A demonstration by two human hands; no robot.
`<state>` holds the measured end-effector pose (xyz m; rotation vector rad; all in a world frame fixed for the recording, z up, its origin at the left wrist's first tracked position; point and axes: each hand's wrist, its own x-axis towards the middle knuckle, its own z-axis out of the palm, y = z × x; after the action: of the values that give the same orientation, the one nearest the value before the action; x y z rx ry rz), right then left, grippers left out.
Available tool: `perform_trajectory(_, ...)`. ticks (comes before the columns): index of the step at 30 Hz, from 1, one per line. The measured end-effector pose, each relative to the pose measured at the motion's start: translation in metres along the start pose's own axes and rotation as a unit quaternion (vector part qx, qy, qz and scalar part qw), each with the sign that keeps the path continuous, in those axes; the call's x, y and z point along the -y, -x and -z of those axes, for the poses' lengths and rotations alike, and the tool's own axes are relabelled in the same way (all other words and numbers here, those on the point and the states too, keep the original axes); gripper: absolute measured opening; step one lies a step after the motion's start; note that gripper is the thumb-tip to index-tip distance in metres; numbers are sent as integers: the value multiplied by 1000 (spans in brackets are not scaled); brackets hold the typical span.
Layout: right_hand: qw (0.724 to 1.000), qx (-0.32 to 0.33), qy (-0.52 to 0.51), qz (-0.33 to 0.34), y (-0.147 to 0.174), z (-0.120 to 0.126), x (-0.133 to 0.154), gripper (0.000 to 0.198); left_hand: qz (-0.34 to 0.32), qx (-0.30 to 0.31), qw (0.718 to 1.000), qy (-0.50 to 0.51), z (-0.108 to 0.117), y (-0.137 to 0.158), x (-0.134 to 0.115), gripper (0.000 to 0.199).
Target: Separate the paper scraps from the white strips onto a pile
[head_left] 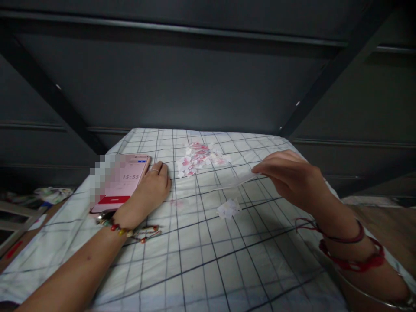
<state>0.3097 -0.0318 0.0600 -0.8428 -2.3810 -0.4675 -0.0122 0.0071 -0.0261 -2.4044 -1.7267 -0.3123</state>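
Observation:
My right hand (287, 177) is above the right part of the checked cloth, thumb and fingers pinched on the edge of a thin, whitish, see-through sheet (232, 180). Whether it is paper or plastic I cannot tell. My left hand (154, 186) lies on the cloth with its fingers loosely bent and nothing visible in them, next to a pink phone (118, 184) that reads 15:55. Beyond the sheet is a heap of small white and pink paper-like scraps (199, 159). A smaller clump of whitish scraps (229, 209) lies nearer to me.
A white cloth with dark grid lines (195, 260) covers the table. Dark grey panels (182, 82) stand right behind its far edge. At lower left is a light frame (16, 225) with a crumpled bag (52, 194) behind it. Brown floor (383, 225) shows at right.

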Motion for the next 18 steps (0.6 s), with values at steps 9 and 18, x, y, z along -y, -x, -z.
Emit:
perform_trajectory(9,995,-51,-52,66,-7,-16,23,26,14,2,1000,15,0,1,-1,40)
perform_trajectory(18,998,-60,-9,35,-4,-19,16,27,24,-1,1000,7,1,1,-2,39)
